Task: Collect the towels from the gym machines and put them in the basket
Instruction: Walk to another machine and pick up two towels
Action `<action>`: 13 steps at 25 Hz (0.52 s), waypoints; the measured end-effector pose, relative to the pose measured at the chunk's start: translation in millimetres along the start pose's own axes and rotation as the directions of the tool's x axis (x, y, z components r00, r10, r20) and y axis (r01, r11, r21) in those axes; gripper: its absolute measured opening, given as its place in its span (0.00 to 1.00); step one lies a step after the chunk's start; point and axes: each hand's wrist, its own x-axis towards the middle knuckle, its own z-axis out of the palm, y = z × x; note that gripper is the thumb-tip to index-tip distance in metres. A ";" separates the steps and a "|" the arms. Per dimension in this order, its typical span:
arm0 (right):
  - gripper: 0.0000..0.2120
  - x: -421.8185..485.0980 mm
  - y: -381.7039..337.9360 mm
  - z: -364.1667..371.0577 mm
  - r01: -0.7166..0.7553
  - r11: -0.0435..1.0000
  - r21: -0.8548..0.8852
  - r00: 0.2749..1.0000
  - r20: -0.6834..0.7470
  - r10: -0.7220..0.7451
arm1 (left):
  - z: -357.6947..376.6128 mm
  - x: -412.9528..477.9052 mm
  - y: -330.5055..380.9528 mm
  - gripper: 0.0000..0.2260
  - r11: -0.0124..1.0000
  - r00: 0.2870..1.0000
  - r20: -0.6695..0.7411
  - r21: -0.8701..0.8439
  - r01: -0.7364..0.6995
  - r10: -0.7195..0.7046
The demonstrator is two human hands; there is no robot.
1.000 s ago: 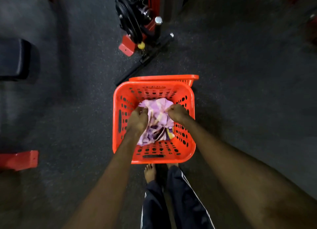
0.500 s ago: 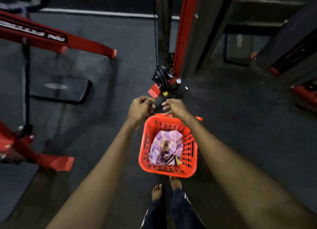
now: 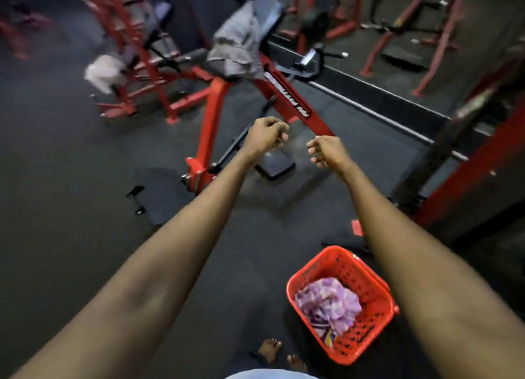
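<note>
An orange plastic basket (image 3: pixel 372 282) stands on the floor at the lower right, next to my bare feet. A purple patterned towel (image 3: pixel 329 302) lies crumpled inside it. A grey towel (image 3: pixel 241 46) is draped over the pad of a red gym machine (image 3: pixel 289 100) ahead. Further left, a pale towel (image 3: pixel 103 72) hangs on another red machine. My left hand (image 3: pixel 265 136) and my right hand (image 3: pixel 325 151) are stretched out in front of me, fingers loosely curled, holding nothing, well short of the grey towel.
The red machine's base and a black footplate (image 3: pixel 274 165) sit on the dark rubber floor just below my hands. A red and black post (image 3: pixel 466 177) rises at the right. A mirror wall (image 3: pixel 397 38) runs behind the machines.
My hands let go of the purple towel, left it in the basket and rose. The view has swung up and left from the basket to the machines with towels.
</note>
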 end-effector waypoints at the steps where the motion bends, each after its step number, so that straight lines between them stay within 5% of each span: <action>1: 0.16 -6.7 -16.8 20.6 0.028 1.000 -0.009 0.998 0.057 -0.027 | -25.7 -14.4 -1.8 0.11 1.000 0.997 -0.073 -0.005 0.002 -0.003; 5: 0.16 -35.4 -62.4 100.0 0.150 0.989 -0.004 0.945 0.294 -0.142 | -109.8 -80.7 -23.9 0.12 0.998 0.955 -0.292 0.012 0.057 -0.051; 13: 0.16 -112.0 -111.2 256.3 0.328 0.944 -0.049 0.780 0.577 -0.241 | -253.7 -234.3 -65.5 0.12 0.984 0.757 -0.637 -0.016 0.178 -0.147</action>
